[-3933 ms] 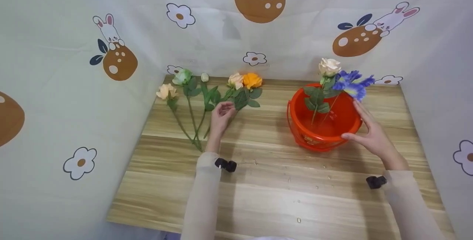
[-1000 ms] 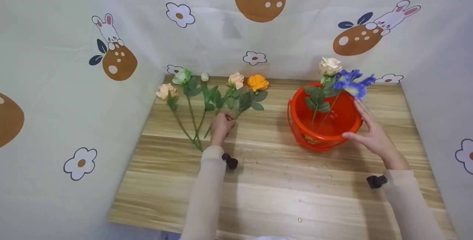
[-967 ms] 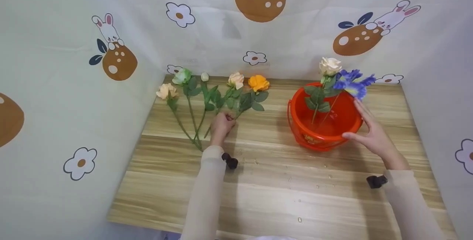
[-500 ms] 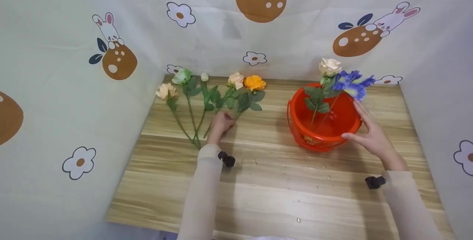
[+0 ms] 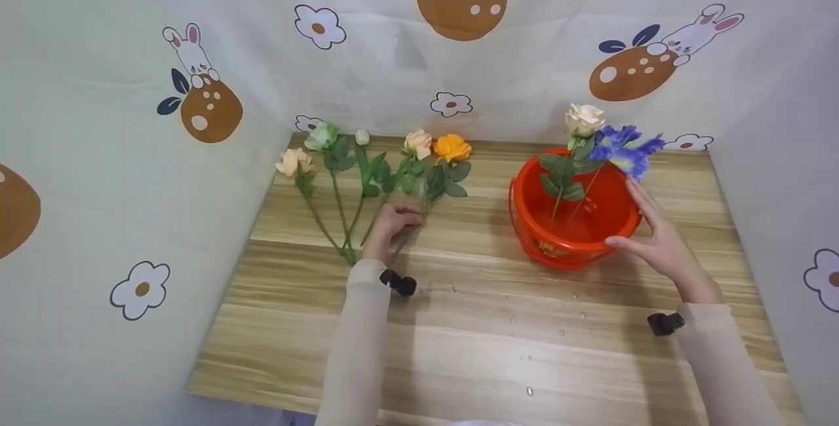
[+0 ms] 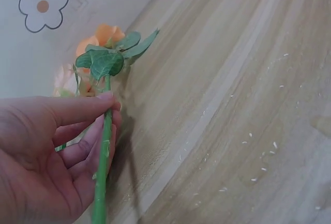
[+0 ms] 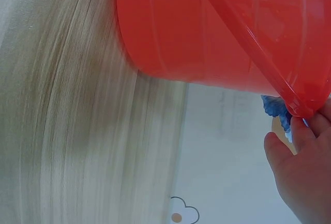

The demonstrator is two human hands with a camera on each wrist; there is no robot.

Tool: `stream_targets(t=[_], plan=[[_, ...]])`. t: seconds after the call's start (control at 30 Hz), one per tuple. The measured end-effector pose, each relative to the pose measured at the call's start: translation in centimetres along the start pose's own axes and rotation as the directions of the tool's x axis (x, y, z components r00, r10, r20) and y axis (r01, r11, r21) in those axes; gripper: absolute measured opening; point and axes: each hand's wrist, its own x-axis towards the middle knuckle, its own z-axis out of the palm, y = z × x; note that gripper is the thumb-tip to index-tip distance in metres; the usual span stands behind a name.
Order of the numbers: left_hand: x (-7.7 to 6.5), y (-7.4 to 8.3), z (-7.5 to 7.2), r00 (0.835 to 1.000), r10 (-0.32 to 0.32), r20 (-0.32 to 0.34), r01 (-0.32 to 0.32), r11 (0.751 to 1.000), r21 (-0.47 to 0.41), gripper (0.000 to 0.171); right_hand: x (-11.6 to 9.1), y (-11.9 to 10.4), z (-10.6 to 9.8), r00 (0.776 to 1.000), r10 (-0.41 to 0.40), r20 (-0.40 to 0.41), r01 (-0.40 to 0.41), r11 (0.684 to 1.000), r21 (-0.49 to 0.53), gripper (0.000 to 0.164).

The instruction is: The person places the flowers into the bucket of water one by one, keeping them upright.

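Note:
My left hand [image 5: 394, 224] pinches the green stem [image 6: 103, 157] of an orange rose [image 5: 452, 147] between thumb and fingers. The stem lies slantwise just over the table, with leaves beneath the bloom. A peach rose [image 5: 417, 143] lies close beside it, its lower stem partly behind my hand. On the right stands a red bucket [image 5: 557, 242], holding a cream rose [image 5: 585, 119] and a blue iris [image 5: 627, 149]. My right hand [image 5: 668, 252] rests on the bucket's right rim, fingers straight and thumb spread apart. In the right wrist view, fingertips touch the rim near the handle joint.
Left of my left hand lie another peach rose [image 5: 295, 162], a green flower [image 5: 322, 136] and a white bud [image 5: 362, 137], their stems crossing. Water drops [image 5: 529, 391] dot the wooden table [image 5: 472, 347]. A patterned cloth [image 5: 380, 65] hangs behind.
Earlier my left hand was higher among the leaves; it has come down along the orange rose's stem and pinches it. The orange rose shifted slightly right. My right hand and the bucket have stayed put.

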Motion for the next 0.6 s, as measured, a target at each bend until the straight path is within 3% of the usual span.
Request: stream_targets(t=[0.17,0.33,0.57,0.6], plan=[[-0.1,-0.1,-0.2,0.997,-0.045,0.066,0.044,0.999,0.018,0.030,-0.1,0.0,0.0,1.000,0.001,0.004,-0.001,1.000,-0.001,0.102],[-0.3,0.1,-0.2,0.992,-0.088,0.087,0.086,0.996,0.027,0.032,0.0,0.0,-0.1,1.000,0.006,0.007,-0.007,1.000,0.008,0.102],[-0.3,0.5,0.2,0.994,-0.053,0.094,0.056,0.998,-0.032,0.030,-0.1,-0.6,0.1,1.000,-0.017,-0.007,0.017,1.000,0.017,0.101],[1.5,-0.9,0.1,0.994,-0.038,0.105,0.043,0.998,-0.041,0.028,-0.2,-0.7,0.1,1.000,-0.015,-0.009,0.015,1.000,0.013,0.101]])
